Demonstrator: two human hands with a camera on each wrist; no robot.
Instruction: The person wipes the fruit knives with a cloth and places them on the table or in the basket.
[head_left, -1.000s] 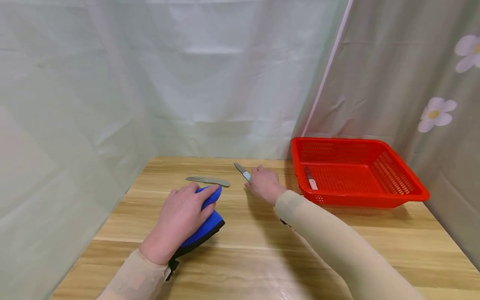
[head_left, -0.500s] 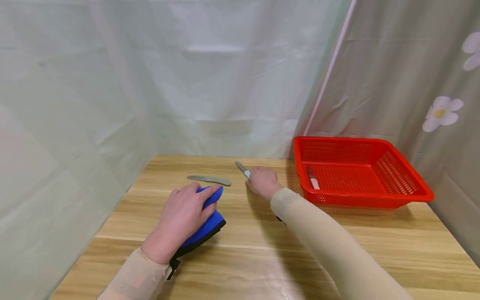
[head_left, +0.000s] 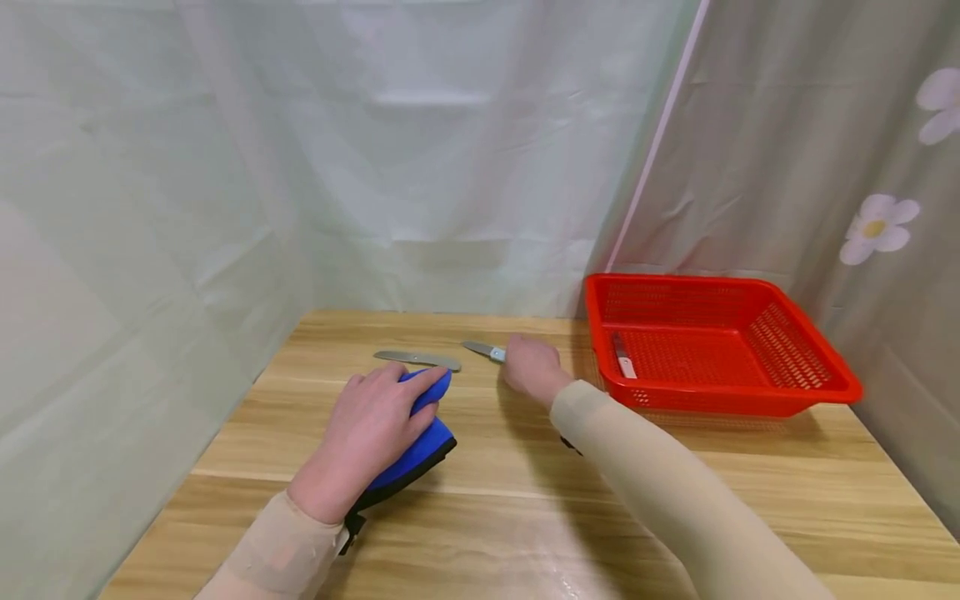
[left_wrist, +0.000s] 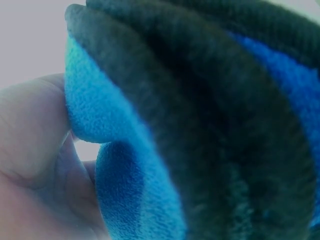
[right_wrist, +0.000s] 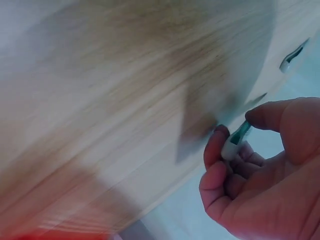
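Knife [head_left: 486, 352] in right hand [head_left: 531, 365], blade [head_left: 476, 347] out leftward

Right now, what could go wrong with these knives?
The right hand holds a knife close to a second knife, so the two might knock together. The left hand, gripping the blue cloth, is bare; swinging the held knife that way could perhaps cut it.

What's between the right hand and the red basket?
Just bare tabletop, going by the head view: the right hand grips a knife just left of the red basket.
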